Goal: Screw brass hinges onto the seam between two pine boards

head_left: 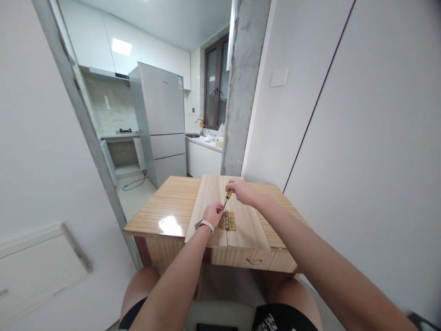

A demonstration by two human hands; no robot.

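Two light wooden boards (245, 233) lie side by side on the desk, with a brass hinge (231, 221) across the seam between them. My right hand (240, 190) grips the yellow handle of a screwdriver (228, 193), which slants down toward the boards beyond the hinge. At the lower end of its shaft, my left hand (214, 213) has its fingers pinched together, close to the hinge's far end. Whatever the left fingertips hold is too small and hidden to make out. A watch with a pale band (206, 224) is on the left wrist.
The boards rest on a striped wooden desk (165, 202) with a drawer handle (254, 261) at its front. A white wall (344, 138) stands close on the right. Beyond the doorway are a grey fridge (165, 101) and a sink counter (206, 154).
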